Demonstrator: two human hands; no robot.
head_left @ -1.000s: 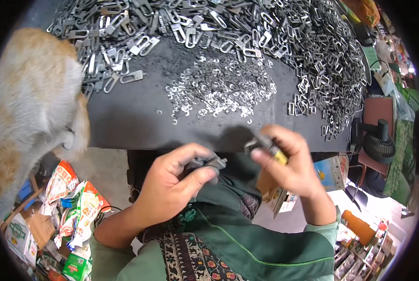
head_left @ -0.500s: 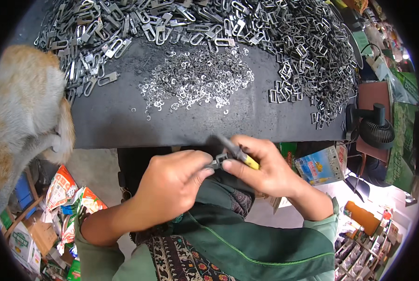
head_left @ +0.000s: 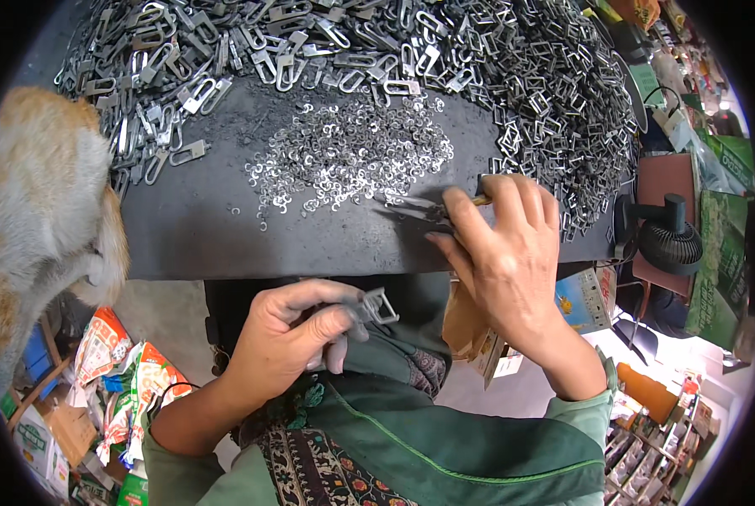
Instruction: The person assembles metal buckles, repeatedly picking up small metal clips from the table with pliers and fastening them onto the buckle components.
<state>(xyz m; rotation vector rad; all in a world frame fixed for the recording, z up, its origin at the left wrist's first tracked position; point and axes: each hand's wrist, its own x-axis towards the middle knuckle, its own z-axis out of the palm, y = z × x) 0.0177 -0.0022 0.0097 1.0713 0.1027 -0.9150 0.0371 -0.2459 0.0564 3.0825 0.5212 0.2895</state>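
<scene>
My left hand (head_left: pixel 301 325) is closed in front of the table's near edge, gripping a metal buckle piece (head_left: pixel 381 306) whose rectangular open frame sticks out past the fingertips. Over the tabletop, my right hand (head_left: pixel 512 244) is wrapped around pliers (head_left: pixel 424 209) with a yellow handle, mostly hidden by the fingers. The dark plier jaws point left, at the near right edge of a pile of small C-shaped metal clips (head_left: pixel 352 160). Whether a clip sits between the jaws is too small to tell.
Slotted metal plates (head_left: pixel 284 72) heap across the back, and rectangular metal frames (head_left: pixel 563 118) pile up on the right. An orange-and-white cat (head_left: pixel 48 185) is at the table's left edge. A small black fan (head_left: pixel 671 240) stands at the right; colourful bags (head_left: pixel 103 346) lie low on the left.
My right hand has carried the pliers away from the buckle piece, forward and right to the clip pile. My left hand has shifted slightly down and left, keeping the piece.
</scene>
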